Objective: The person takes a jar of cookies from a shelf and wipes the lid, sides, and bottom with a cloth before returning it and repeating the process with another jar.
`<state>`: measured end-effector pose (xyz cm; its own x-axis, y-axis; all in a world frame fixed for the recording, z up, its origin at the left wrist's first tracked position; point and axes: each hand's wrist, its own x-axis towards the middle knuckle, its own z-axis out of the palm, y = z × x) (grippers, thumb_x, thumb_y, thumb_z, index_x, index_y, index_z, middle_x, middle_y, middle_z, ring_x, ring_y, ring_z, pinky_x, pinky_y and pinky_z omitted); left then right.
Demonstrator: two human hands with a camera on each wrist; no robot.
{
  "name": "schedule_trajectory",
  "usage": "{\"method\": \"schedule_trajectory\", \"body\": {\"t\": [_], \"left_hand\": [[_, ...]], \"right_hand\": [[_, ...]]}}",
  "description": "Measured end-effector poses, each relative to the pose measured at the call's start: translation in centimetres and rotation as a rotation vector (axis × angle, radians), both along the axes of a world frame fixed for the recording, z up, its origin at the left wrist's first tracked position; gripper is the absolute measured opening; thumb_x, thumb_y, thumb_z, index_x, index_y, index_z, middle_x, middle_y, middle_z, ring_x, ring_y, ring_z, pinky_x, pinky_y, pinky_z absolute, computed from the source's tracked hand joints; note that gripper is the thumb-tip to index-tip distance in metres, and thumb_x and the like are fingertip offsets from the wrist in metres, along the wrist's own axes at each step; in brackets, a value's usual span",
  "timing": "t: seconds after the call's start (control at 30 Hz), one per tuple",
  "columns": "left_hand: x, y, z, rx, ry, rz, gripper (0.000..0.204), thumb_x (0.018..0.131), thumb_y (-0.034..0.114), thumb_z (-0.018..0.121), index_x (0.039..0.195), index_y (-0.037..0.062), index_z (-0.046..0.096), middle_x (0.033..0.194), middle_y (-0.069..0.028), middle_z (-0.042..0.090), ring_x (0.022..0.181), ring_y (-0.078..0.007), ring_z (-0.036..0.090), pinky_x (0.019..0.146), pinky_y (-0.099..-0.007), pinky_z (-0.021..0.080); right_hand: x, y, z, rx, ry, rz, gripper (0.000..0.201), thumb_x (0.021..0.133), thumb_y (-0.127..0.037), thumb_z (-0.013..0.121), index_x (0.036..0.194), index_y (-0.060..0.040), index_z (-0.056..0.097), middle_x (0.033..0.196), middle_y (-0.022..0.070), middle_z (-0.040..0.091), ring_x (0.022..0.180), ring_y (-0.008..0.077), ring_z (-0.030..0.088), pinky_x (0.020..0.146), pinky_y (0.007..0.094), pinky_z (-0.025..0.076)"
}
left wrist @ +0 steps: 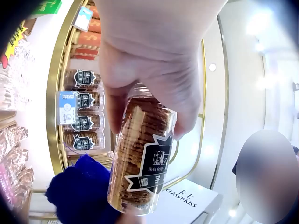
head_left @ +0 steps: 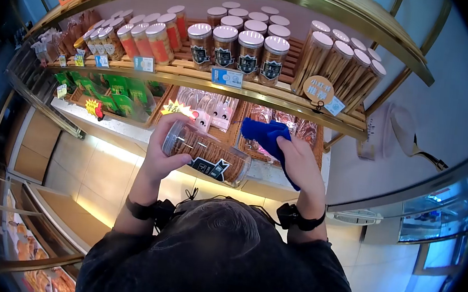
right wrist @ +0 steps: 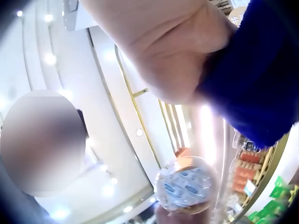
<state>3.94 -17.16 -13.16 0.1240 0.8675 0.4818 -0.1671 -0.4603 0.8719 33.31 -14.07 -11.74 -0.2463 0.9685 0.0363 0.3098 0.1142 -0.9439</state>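
Jar [head_left: 211, 149], clear, one, packed with brown biscuits, dark label; held tilted in front of the shelf [head_left: 268, 95], left hand [head_left: 160, 154] curled round one end. Cloth [head_left: 269, 138], blue, one; pinched in right hand [head_left: 304, 166], near the jar's other end. Matching jars [head_left: 249, 53], pale-lidded, upright on the shelf. Pink packets [head_left: 223, 112], several, below it.

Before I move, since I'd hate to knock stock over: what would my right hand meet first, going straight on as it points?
With the blue cloth leading, your right hand would probably meet the shelf's golden front edge first, though depth is unclear.
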Motion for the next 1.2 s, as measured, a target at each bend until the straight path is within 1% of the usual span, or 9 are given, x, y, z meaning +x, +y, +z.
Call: {"method": "schedule_trajectory", "body": {"t": [0.27,0.37,0.43,0.47,0.57,0.7,0.9,1.03,1.2], "left_hand": [[-0.1,0.0,-1.0,-0.117,-0.225,-0.035,0.061,0.068,0.01,0.068,0.123,0.0055,0.041,0.11,-0.009,0.052,0.104,-0.0173,0.052,0.085,-0.0278,0.045],[-0.1,0.5,-1.4,-0.022,-0.159,0.044,0.059,0.068,0.009,0.066,0.122,0.0062,0.042,0.108,-0.0079,0.052,0.102,-0.0155,0.052,0.081,-0.0239,0.046],[0.6,0.3,-0.7,-0.063,-0.184,0.052,0.056,0.07,0.008,0.065,0.121,0.0064,0.042,0.107,-0.0075,0.052,0.101,-0.0146,0.052,0.08,-0.0236,0.045],[1.1,0.2,-0.3,-0.102,-0.202,0.055,0.054,0.071,0.007,0.063,0.12,0.0067,0.043,0.106,-0.007,0.052,0.099,-0.0137,0.052,0.079,-0.0233,0.045],[2.1,-0.1,0.2,-0.322,-0.36,-0.039,0.049,0.073,0.004,0.059,0.119,0.0069,0.044,0.105,-0.0061,0.051,0.097,-0.0117,0.051,0.078,-0.0241,0.044],[4.0,-0.2,0.2,-0.284,-0.213,0.048,0.046,0.076,0.005,0.061,0.119,0.0063,0.044,0.105,-0.0049,0.049,0.095,-0.0115,0.049,0.078,-0.0241,0.043],[4.5,0.0,1.4,0.005,0.064,0.237,0.068,0.072,0.007,0.069,0.13,0.0033,0.035,0.115,-0.0078,0.046,0.106,-0.017,0.048,0.093,-0.0295,0.04],[6.5,1.8,-2.0,-0.136,-0.653,0.059,0.107,0.069,0.014,0.08,0.146,0.008,0.005,0.134,-0.0099,0.04,0.125,-0.0203,0.041,0.104,-0.0359,0.036],[7.9,1.6,-1.7,-0.251,-0.282,-0.012,0.074,0.07,0.002,0.077,0.131,0.002,0.035,0.126,-0.0097,0.046,0.114,-0.0209,0.049,0.097,-0.0371,0.041]], "right_hand": [[1.0,0.5,-0.4,-0.348,1.211,0.049,0.042,0.091,-0.026,0.045,0.12,0.0033,0.051,0.113,0.0146,0.06,0.106,0.0256,0.057,0.095,0.036,0.043],[-0.3,-1.8,0.8,-0.03,1.636,0.363,0.06,0.095,-0.044,0.027,0.139,-0.0036,0.031,0.142,0.019,0.034,0.131,0.0374,0.032,0.106,0.0543,0.026],[-2.4,-4.1,-0.2,0.165,1.44,0.386,0.078,0.091,-0.063,0.016,0.14,-0.0059,0.034,0.145,0.0184,0.03,0.132,0.0419,0.028,0.106,0.0562,0.022],[-1.8,-4.0,-1.7,0.462,0.691,0.291,0.085,0.087,-0.069,0.012,0.131,-0.006,0.049,0.138,0.0198,0.04,0.127,0.041,0.036,0.106,0.0549,0.022],[-3.9,-1.9,-2.3,1.122,-0.081,0.331,0.052,0.081,-0.052,0.058,0.107,-0.0076,0.063,0.12,0.0184,0.053,0.112,0.045,0.048,0.094,0.05,0.038],[-4.8,1.7,-3.2,1.413,0.076,0.142,0.048,0.084,-0.045,0.055,0.113,-0.0076,0.052,0.111,0.0189,0.054,0.096,0.0373,0.056,0.079,0.0449,0.047],[-6.4,2.0,-5.0,1.036,0.363,-0.086,0.044,0.091,-0.044,0.043,0.109,-0.0033,0.045,0.111,0.0216,0.051,0.099,0.03,0.053,0.085,0.0393,0.044],[-9.1,2.2,-3.5,0.75,0.713,-0.214,0.051,0.09,-0.049,0.048,0.111,-0.0026,0.041,0.112,0.0203,0.048,0.107,0.0301,0.051,0.093,0.0373,0.041],[-10.0,2.7,-5.5,0.422,0.753,-0.086,0.044,0.093,-0.039,0.047,0.115,-0.0002,0.045,0.115,0.0161,0.052,0.107,0.0238,0.052,0.093,0.0329,0.042]]}}
